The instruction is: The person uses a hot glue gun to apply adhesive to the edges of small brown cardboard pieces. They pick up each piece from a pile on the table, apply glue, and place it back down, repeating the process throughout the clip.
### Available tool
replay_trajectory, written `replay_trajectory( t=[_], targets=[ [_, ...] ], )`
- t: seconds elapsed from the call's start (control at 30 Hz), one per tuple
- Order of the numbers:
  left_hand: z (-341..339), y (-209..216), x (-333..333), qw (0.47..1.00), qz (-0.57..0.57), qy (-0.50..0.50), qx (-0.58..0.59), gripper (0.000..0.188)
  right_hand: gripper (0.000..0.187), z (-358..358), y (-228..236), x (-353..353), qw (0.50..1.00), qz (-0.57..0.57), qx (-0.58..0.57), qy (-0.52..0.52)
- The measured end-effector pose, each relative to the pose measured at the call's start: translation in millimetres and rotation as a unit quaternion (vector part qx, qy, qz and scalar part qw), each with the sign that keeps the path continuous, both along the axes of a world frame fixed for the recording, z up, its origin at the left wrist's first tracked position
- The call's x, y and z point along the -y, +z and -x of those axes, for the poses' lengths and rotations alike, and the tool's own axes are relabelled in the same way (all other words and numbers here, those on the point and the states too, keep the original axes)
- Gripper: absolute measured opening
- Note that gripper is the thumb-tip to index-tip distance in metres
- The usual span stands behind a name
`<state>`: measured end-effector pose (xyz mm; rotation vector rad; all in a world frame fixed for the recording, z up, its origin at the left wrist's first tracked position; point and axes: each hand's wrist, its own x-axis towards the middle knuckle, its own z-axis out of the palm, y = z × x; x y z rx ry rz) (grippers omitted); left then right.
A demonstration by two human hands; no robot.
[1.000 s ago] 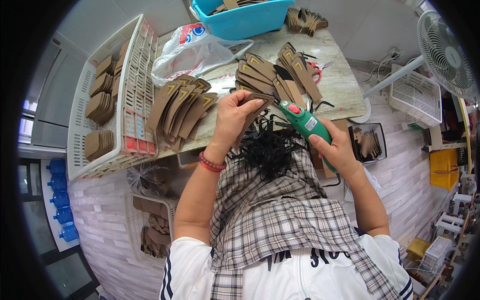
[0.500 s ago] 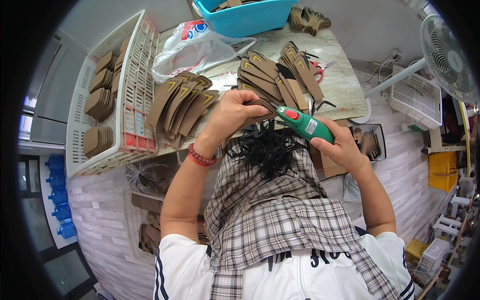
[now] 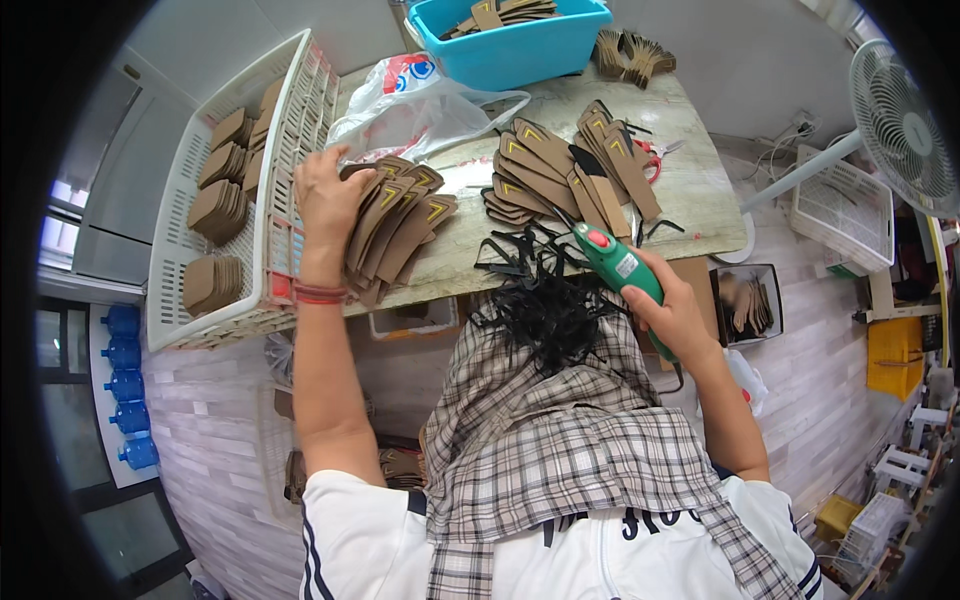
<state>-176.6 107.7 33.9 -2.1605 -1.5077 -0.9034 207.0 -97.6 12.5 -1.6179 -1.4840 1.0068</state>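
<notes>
My left hand [image 3: 328, 195] is at the far left end of a fanned pile of brown, rounded strips with yellow angle marks [image 3: 405, 215]. Its fingers are bent round the edge of a brown strip there, largely hidden by the hand. In my right hand [image 3: 672, 310] is a green handheld electric tool [image 3: 622, 262] with a red switch and a thin dark tip pointing up and left. Below the tip, a tangle of thin black trimmings [image 3: 545, 320] lies on the checked apron [image 3: 560, 440] over my lap. Another pile of marked brown strips [image 3: 535, 160] lies just beyond the tool.
A white crate [image 3: 285, 150] with stacked brown pieces stands at the left. Behind are a plastic bag [image 3: 420, 110] and a blue tub [image 3: 520, 55]. Red-handled scissors [image 3: 655, 160] lie at the right; past the table edge is a fan [image 3: 905, 130].
My left hand has moved left from the tool's tip to the left pile, carrying away the brown strip it held. The tool in my right hand has shifted slightly down.
</notes>
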Motion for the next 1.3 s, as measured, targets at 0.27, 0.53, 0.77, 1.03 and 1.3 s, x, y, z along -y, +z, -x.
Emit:
replay_trajectory(
  t=[0.27, 0.53, 0.77, 1.03, 1.3],
  targets=[
    [-172, -108, -27, 0.909, 0.266, 0.03, 0.318, 0.039, 0.049, -1, -20, 11, 0.999, 0.015, -0.015, -0.041],
    [-220, -107, -45, 0.854, 0.312, 0.204, 0.364, 0.033, 0.047, -7, -25, 19, 0.997, 0.022, -0.043, -0.062],
    [-208, -99, -47, 0.807, 0.175, 0.059, 0.561, 0.023, 0.045, -1, -18, 13, 0.995, 0.009, -0.068, -0.067],
    [-178, -30, 36, 0.469, 0.241, -0.21, 0.823, 0.014, 0.043, 15, 18, -3, 0.994, -0.039, -0.058, -0.08],
    [-205, -28, 70, 0.45, 0.276, -0.215, 0.822, 0.011, 0.047, 19, 18, -1, 0.995, -0.06, -0.033, -0.073]
  ],
)
